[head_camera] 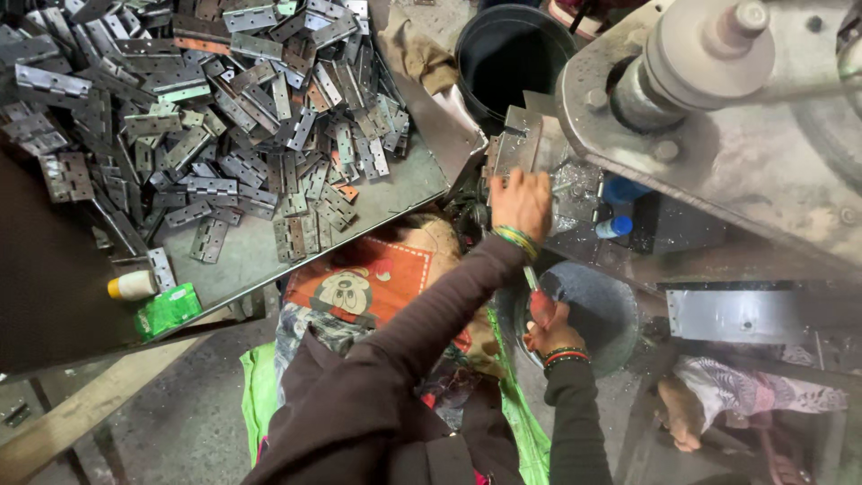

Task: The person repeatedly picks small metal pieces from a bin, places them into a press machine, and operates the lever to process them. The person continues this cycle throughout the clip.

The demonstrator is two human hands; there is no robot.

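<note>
Left hand [523, 203] presses a hinge [516, 148] on the press bed [575, 193], fingers curled over it. Right hand [548, 325] — clenched on a lever [532, 280] — sits above a grey bowl [602, 305]; hinge pile [224, 117] lies well left.

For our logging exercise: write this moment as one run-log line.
left hand: on machine part | right hand: at grey bowl rim, grip unclear | hinges: heaped on tray

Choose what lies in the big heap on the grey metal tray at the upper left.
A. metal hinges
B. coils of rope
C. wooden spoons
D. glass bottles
A. The tray carries a dense pile of flat grey metal hinges, their knuckles and screw holes plain to see; no spoons, bottles or rope lie there.
</note>
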